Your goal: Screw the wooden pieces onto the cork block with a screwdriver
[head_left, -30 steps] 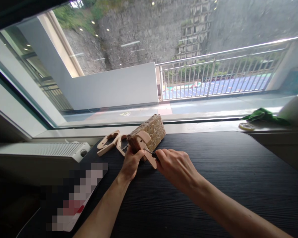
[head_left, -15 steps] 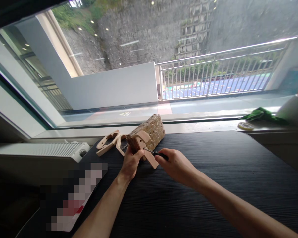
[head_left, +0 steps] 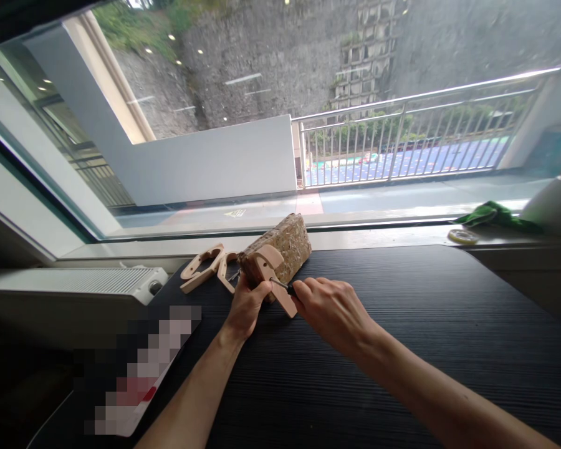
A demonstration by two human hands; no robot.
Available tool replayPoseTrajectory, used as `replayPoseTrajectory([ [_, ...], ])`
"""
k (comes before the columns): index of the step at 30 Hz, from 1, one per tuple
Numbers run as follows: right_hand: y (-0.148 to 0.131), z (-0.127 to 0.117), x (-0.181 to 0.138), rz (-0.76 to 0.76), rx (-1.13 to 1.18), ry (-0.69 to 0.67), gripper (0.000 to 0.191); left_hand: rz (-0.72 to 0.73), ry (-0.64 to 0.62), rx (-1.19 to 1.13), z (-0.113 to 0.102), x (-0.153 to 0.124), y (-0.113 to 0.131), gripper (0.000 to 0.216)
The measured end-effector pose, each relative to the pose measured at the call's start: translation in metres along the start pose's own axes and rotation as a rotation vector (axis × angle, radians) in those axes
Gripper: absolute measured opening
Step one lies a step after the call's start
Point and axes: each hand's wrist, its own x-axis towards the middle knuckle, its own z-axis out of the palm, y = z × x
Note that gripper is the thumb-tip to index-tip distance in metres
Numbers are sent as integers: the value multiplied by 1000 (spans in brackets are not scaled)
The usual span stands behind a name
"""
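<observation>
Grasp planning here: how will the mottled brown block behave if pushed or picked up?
The block probably won't roll, since its sides look flat. It's likely not slippery, given the coarse surface. Its ragged upper edge suggests it might shed bits.

Green cloth [head_left: 490,216] on windowsill [head_left: 383,239], railing [head_left: 397,145] outside

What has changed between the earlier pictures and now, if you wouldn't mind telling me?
The right hand has slid forward along the screwdriver since half a second ago, covering more of its dark handle, much as it did a second ago. Nothing was visibly let go. The left hand, block and pale wooden piece stayed put.
</observation>
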Motion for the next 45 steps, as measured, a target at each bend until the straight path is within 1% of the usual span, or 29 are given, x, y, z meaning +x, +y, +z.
replayPoseTrajectory([
  [4,1,-1,2,123,153,-82,21,-3,-11,19,-1,1,-1,29],
  [6,2,-1,2,203,279,-101,22,5,-4,24,-1,1,-2,32],
  [9,5,1,1,331,501,-126,28,17,2,30,-2,1,-3,36],
  [11,6,4,1,370,607,-145,31,15,8,37,-3,1,-3,35],
  [12,7,4,1,373,621,-148,32,14,12,40,-3,1,-3,34],
  [14,6,4,1,362,568,-139,30,11,17,40,-2,1,-3,33],
  [16,3,2,1,321,464,-110,21,-3,20,34,-1,1,-1,34],
  [17,2,1,1,289,409,-87,16,-14,20,28,-1,1,0,35],
  [20,0,-2,1,158,242,-24,14,-34,18,10,1,0,4,37],
  [22,1,-2,0,67,123,17,9,-31,12,14,1,0,5,36],
  [25,3,-1,0,-28,0,72,15,-14,8,32,1,-1,4,34],
  [27,3,0,0,-56,-22,69,18,-2,1,38,1,-1,3,33],
  [29,2,0,1,-43,-4,45,21,6,-4,41,1,-1,2,32],
  [32,0,-2,1,48,83,-24,26,7,2,52,1,-2,2,31],
  [36,1,-1,1,219,317,-92,26,-4,7,44,1,-1,3,36],
  [39,4,1,1,318,480,-127,34,-11,18,41,1,-1,2,36],
  [41,3,1,1,320,469,-139,35,-11,23,41,1,-1,2,34],
  [45,-1,-4,0,259,294,-80,16,-9,0,29,1,-2,2,32],
])
